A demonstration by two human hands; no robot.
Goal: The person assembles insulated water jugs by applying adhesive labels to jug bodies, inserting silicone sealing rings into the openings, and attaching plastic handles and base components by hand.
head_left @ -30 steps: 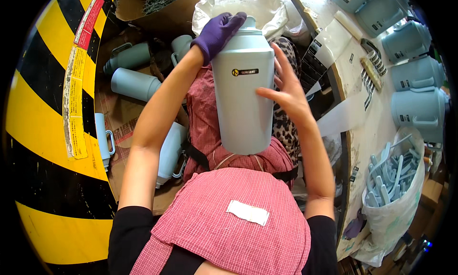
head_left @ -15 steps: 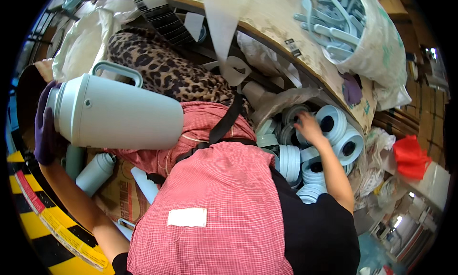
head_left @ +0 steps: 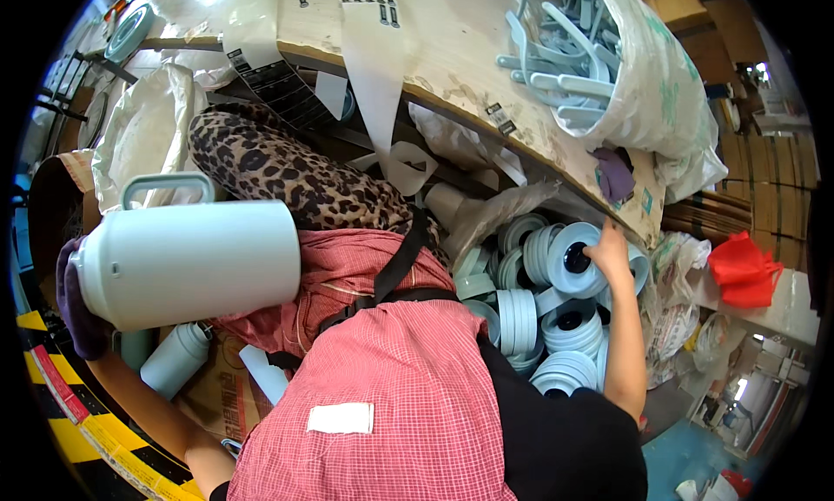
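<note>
A large pale-blue vacuum jug (head_left: pixel 195 266) with a loop handle (head_left: pixel 169 187) lies sideways across my lap at the left. My left hand (head_left: pixel 76 301), in a purple glove, is closed over its neck end. On the right, my bare right hand (head_left: pixel 612 253) pinches a light-blue round plastic part (head_left: pixel 565 275) with a black centre; the thumb is at that centre and the fingers are on the rim. This part is among a heap of similar ring-shaped parts (head_left: pixel 519 321), some stacked, beside my lap.
Ahead runs a worktable (head_left: pixel 465 75) with label strips, its edge above the heap. On it lie a white sack (head_left: pixel 665 93) of pale-blue handles and a purple cloth or glove (head_left: pixel 615 174). Smaller flasks (head_left: pixel 176 359) lie at lower left, near yellow-black striped tape (head_left: pixel 82 436). A red bag (head_left: pixel 744 269) is at right.
My right hand has shifted right, from the back of the heap onto a round part with a black centre. The jug has turned slightly, and my left hand stays on its neck end.
</note>
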